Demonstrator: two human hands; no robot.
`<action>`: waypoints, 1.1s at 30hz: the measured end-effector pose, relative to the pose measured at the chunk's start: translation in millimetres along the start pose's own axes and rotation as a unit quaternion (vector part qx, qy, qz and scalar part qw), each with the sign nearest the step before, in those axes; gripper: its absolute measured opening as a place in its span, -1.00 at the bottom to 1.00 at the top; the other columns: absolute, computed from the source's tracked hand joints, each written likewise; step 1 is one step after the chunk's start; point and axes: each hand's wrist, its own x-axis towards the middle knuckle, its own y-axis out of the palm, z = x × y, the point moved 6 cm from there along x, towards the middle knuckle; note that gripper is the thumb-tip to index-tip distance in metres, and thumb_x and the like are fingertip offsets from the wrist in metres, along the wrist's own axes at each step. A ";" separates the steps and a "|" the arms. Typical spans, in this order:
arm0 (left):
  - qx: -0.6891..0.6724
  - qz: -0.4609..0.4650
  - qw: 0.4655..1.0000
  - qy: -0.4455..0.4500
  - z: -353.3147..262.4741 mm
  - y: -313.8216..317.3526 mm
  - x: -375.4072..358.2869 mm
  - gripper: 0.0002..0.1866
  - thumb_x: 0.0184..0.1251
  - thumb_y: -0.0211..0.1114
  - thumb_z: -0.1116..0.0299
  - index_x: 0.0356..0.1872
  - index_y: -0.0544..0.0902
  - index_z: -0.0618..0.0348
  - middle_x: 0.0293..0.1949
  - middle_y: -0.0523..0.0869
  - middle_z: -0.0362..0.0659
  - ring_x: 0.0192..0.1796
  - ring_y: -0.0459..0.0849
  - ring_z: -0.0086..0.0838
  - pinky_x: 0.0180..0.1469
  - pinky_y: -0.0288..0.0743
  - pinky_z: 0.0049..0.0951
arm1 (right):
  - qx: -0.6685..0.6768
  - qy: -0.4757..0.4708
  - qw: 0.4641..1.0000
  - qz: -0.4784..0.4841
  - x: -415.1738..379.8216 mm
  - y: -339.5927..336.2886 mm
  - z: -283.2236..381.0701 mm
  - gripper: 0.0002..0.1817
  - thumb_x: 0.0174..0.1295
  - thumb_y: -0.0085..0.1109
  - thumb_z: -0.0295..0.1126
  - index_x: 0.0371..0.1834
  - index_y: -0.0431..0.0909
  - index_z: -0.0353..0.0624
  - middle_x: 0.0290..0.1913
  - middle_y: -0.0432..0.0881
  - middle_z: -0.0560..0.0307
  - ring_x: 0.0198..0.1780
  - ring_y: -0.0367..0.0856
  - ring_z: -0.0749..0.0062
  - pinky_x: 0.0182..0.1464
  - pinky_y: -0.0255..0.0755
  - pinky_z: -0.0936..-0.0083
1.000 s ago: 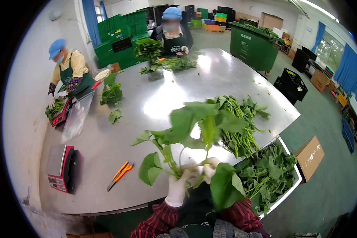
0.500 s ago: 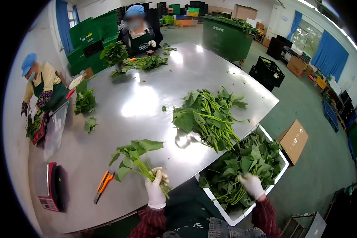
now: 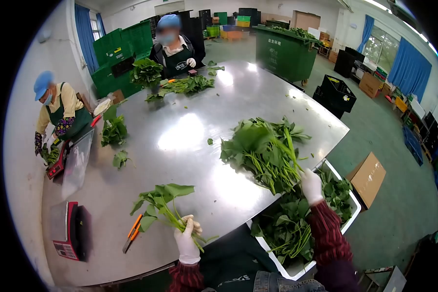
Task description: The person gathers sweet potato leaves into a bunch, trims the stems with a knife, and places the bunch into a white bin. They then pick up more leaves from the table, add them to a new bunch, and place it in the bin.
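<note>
My left hand [image 3: 188,241], in a white glove, is closed round the stems of a small leafy bunch [image 3: 163,200] above the metal table's near edge. Beside that bunch lies an orange cutter [image 3: 132,232]. My right hand [image 3: 311,186], also gloved, is at the stem ends of the large green pile [image 3: 263,155] on the table's right side. Its fingers are closed on leafy stems, with blurred leaves stretching over the pile. Below my right arm, a white box [image 3: 353,214] holds more leafy greens [image 3: 287,228].
A red scale [image 3: 68,231] stands at the table's left. One co-worker [image 3: 173,48] stands across the metal table [image 3: 146,160]; another [image 3: 61,109] handles greens at the left by a second scale [image 3: 58,163]. A cardboard box [image 3: 367,179] and black crates [image 3: 336,95] are at the right.
My right hand has moved up from the white box to the pile on the table, with stems in it. My left hand still holds its bunch. The view has shifted slightly.
</note>
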 end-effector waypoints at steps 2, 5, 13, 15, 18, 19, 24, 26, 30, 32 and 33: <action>0.002 0.005 1.000 -0.006 8.7 1.6 3.2 -0.82 0.33 0.15 0.35 -0.19 0.52 0.27 -0.50 0.58 -0.20 -0.51 0.51 -0.56 -0.44 0.37 -0.61 | -0.024 -0.053 0.998 -0.026 -44.1 -41.6 0.1 -0.71 -0.05 0.15 -0.49 -0.18 0.57 -0.16 -0.50 0.45 0.04 -0.50 0.49 0.13 -0.47 0.36 0.31; 0.012 0.027 0.999 -0.014 16.8 8.9 3.8 -0.82 0.34 0.15 0.35 -0.17 0.51 0.25 -0.49 0.57 -0.20 -0.50 0.51 -0.56 -0.44 0.37 -0.60 | 0.220 0.156 0.963 -0.012 -120.8 -41.4 -66.7 -0.83 0.21 0.08 -0.37 -0.31 0.60 -0.23 -0.68 0.49 0.17 -0.74 0.43 0.46 -0.69 0.26 0.51; 0.049 0.023 0.999 -0.008 28.5 9.4 6.4 -0.87 0.33 0.14 0.43 -0.18 0.51 0.24 -0.49 0.56 -0.21 -0.51 0.49 -0.59 -0.44 0.35 -0.63 | -0.124 0.221 0.917 0.307 -185.6 -17.5 -112.0 -0.49 0.16 0.08 0.02 -0.58 0.61 -0.29 -0.57 0.59 -0.16 -0.49 0.61 0.00 -0.41 0.48 0.19; 0.079 0.021 0.997 0.003 28.6 2.8 7.8 -0.87 0.34 0.11 0.44 -0.17 0.50 0.24 -0.49 0.56 -0.22 -0.51 0.50 -0.59 -0.44 0.35 -0.63 | -0.082 0.271 0.947 0.150 -155.7 -30.8 -111.1 -0.48 0.11 0.15 0.03 -0.51 0.55 -0.33 -0.52 0.57 -0.25 -0.38 0.59 -0.13 -0.33 0.45 0.11; 0.088 0.013 0.996 0.007 26.2 4.6 4.0 -0.86 0.36 0.09 0.41 -0.17 0.49 0.24 -0.49 0.55 -0.23 -0.50 0.49 -0.60 -0.44 0.34 -0.64 | -0.062 0.290 0.954 0.050 -103.8 -55.5 -75.4 -0.60 0.16 0.13 -0.08 -0.37 0.49 -0.29 -0.47 0.59 -0.21 -0.35 0.58 -0.10 -0.29 0.44 0.15; 0.079 0.010 0.997 0.009 24.0 7.3 2.1 -0.86 0.37 0.09 0.40 -0.17 0.49 0.24 -0.48 0.55 -0.23 -0.50 0.49 -0.61 -0.44 0.33 -0.64 | -0.052 0.246 0.968 -0.021 -92.0 -58.7 -62.6 -0.62 0.15 0.17 -0.10 -0.36 0.50 -0.27 -0.45 0.59 -0.15 -0.36 0.59 -0.04 -0.32 0.44 0.19; 0.088 0.017 0.995 0.030 11.0 26.0 -10.4 -0.84 0.38 0.09 0.37 -0.17 0.49 0.24 -0.49 0.54 -0.24 -0.50 0.47 -0.62 -0.44 0.32 -0.64 | -0.040 0.142 0.977 -0.153 -57.4 -51.0 -22.4 -0.45 0.05 0.30 -0.13 0.01 0.46 -0.27 -0.26 0.61 -0.09 -0.28 0.61 0.11 -0.30 0.47 0.37; 0.098 0.034 0.994 0.034 9.6 32.6 -14.8 -0.85 0.39 0.08 0.36 -0.15 0.48 0.22 -0.48 0.53 -0.24 -0.50 0.46 -0.62 -0.45 0.30 -0.64 | -0.020 0.119 0.979 -0.163 -51.3 -48.6 -12.6 -0.42 0.05 0.30 -0.15 0.07 0.40 -0.28 -0.33 0.59 -0.05 -0.35 0.58 0.12 -0.36 0.44 0.37; 0.066 0.050 0.996 0.015 13.4 46.0 -24.9 -0.83 0.35 0.15 0.35 -0.18 0.48 0.25 -0.50 0.55 -0.22 -0.51 0.47 -0.61 -0.45 0.32 -0.64 | -0.027 0.242 0.957 0.159 -60.6 1.3 -39.9 -0.33 -0.05 0.30 0.03 -0.04 0.45 -0.33 -0.42 0.61 -0.15 -0.30 0.60 -0.02 -0.27 0.45 0.28; 0.056 0.066 0.996 0.004 16.2 52.9 -30.6 -0.84 0.34 0.15 0.37 -0.18 0.49 0.25 -0.50 0.55 -0.22 -0.52 0.47 -0.61 -0.46 0.32 -0.64 | -0.036 0.265 0.936 0.228 -81.2 43.1 -75.2 -0.39 -0.05 0.27 0.05 -0.15 0.52 -0.31 -0.42 0.61 -0.19 -0.28 0.59 -0.06 -0.24 0.46 0.24; 0.042 0.077 0.996 -0.002 17.4 58.1 -31.9 -0.85 0.33 0.15 0.40 -0.19 0.49 0.25 -0.50 0.55 -0.21 -0.52 0.46 -0.61 -0.47 0.32 -0.64 | 0.018 0.272 0.944 0.185 -86.9 52.6 -87.6 -0.48 -0.01 0.25 0.02 -0.29 0.54 -0.31 -0.46 0.60 -0.18 -0.32 0.60 -0.02 -0.25 0.45 0.21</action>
